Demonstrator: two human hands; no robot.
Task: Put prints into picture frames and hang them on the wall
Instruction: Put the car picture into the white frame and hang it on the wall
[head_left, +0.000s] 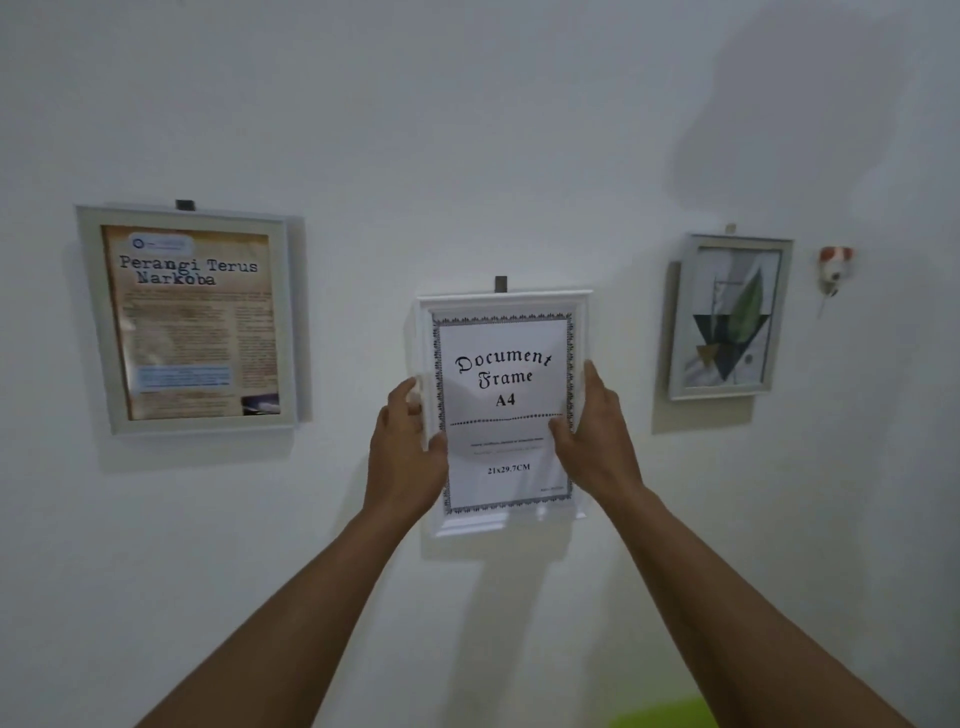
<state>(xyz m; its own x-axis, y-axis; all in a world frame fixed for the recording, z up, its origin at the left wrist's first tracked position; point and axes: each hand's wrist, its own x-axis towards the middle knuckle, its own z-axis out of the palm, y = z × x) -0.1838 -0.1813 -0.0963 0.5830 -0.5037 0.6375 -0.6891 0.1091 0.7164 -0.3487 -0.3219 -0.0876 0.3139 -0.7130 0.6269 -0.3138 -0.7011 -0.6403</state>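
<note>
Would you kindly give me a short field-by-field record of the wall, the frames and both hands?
wall: white, three frames against it
left frame: "Perangi Terus Narkoba" poster, slightly tilted
middle frame: white, insert reads "Document Frame A4", top just under a dark hook
right frame: leaf-and-triangle print
left hand: grips middle frame's left edge
right hand: grips its right edge, thumb on the front
hung yet: cannot tell

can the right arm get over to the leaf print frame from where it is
Probably yes. Only bare wall lies between the right grip and the leaf print frame. But that grip holds the right edge of the document frame, so it would have to let go, leaving the left grip holding it.
</note>
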